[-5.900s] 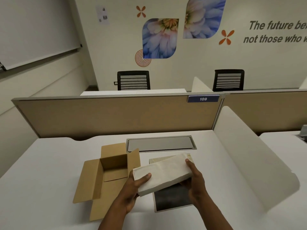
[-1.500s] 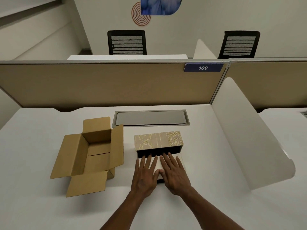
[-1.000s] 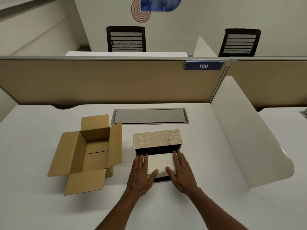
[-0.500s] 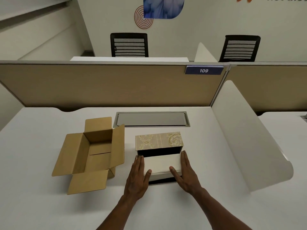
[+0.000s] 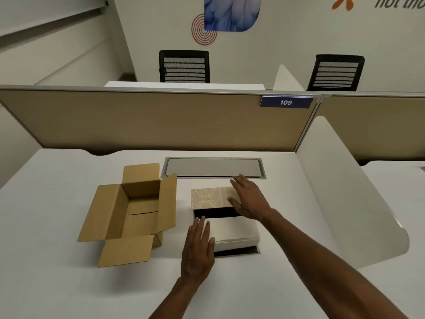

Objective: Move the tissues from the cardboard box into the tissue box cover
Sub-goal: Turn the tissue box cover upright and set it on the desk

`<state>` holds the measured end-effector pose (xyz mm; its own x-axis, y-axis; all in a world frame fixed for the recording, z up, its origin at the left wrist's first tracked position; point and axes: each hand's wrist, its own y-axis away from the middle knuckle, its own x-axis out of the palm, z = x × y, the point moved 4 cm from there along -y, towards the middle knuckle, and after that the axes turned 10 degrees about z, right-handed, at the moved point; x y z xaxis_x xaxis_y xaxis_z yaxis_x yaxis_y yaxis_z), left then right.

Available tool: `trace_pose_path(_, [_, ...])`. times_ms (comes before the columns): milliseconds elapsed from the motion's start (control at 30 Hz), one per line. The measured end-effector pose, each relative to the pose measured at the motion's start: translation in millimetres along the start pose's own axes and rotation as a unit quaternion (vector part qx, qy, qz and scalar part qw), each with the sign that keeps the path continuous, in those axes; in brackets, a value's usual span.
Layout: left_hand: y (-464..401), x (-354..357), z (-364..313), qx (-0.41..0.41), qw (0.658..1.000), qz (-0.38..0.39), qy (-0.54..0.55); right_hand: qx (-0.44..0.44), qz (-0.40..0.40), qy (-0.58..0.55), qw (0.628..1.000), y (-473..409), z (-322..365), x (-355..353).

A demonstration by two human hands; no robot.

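The white tissue stack [image 5: 234,229] lies in the black base of the tissue box cover [image 5: 236,251] at the desk's middle. The cover's gold patterned lid [image 5: 208,198] stands raised behind the stack. My left hand [image 5: 199,246] rests flat against the stack's left side, fingers stretched forward. My right hand [image 5: 249,199] reaches over the lid's right end with fingers spread, holding nothing that I can see. The brown cardboard box [image 5: 115,217] sits to the left, flaps open and empty inside.
A grey cable hatch [image 5: 213,168] is set in the white desk [image 5: 57,261] behind the cover. A beige partition [image 5: 149,120] closes the back, and a white curved divider [image 5: 345,203] the right side. Two black chairs stand beyond.
My right hand left the stack's right side and moved up and forward over the gold lid. The left hand stays at the stack's left side.
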<state>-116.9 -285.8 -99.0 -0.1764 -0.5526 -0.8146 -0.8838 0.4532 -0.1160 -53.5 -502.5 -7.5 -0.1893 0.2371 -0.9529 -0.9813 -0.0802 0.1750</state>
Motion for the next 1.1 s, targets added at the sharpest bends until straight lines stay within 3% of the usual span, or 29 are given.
trace_pose_path(133, [4.9,1.3,3.0,-0.137,0.987,-0.026,0.078,-0.005,0.131,0.034,0.991,-28.9,16.5,-1.7])
trace_pose_path(233, [6.8,3.0,8.2,-0.173,0.977,0.009,0.12,0.019,0.191,0.049,0.98,-41.3,24.7,-0.2])
trace_pose_path(633, [12.0,4.4,13.8,-0.202,0.967,0.017,0.157,0.026,0.205,0.053,0.977,-50.5,28.2,2.3])
trace_pose_path(867, [53.1,20.8,36.1,-0.339,0.912,0.028,0.228,0.013,0.222,0.063,0.973,-48.9,29.5,4.6])
trace_pose_path(1100, [43.3,21.9,32.2,-0.347,0.898,0.034,0.269,0.001,0.21,0.063,0.976,-43.3,30.0,7.9])
